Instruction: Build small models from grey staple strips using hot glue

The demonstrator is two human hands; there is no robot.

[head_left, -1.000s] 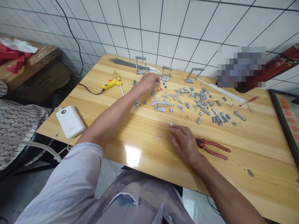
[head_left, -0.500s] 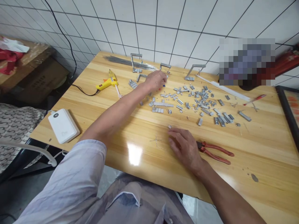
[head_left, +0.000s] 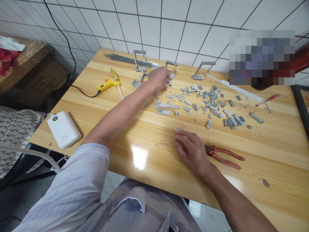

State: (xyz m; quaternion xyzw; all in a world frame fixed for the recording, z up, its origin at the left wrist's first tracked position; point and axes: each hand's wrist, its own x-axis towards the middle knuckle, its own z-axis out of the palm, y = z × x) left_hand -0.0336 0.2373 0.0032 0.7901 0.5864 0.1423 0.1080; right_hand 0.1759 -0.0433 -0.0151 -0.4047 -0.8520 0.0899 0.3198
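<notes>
right now, taking the middle of the worktop [head_left: 270,138] as the clock's centre, your left hand [head_left: 159,78] is stretched out to twelve o'clock. its curled fingers are at the middle metal frame [head_left: 172,63], which stands just to their two o'clock, with small grey blocks at its foot. your knuckles hide the fingertips, so you can't tell from this angle whether that grip is closed on anything. red bits [head_left: 163,89] and blue bits [head_left: 170,85] lie just below that hand.

your right hand [head_left: 193,149] rests at four o'clock, fingers loosely bent. a small metal piece [head_left: 176,129] is right at its index fingertip; whether the grip pinches it or merely sits beside it, you can't tell. at that hand's nine o'clock, a thin wire cross [head_left: 162,144] lies flat, a little apart from your thumb. at its three o'clock, the red-handled pliers [head_left: 224,157] lie close by, their nose next to your hand.

farther out, the left frame [head_left: 140,52] stands at eleven, near a bundle of thin rods [head_left: 120,58], and the right frame [head_left: 207,63] at two. loose metal pieces [head_left: 213,96] are heaped between two and three. the yellow glue gun [head_left: 108,85] lies at ten, and a white power bank [head_left: 64,130] at nine.
</notes>
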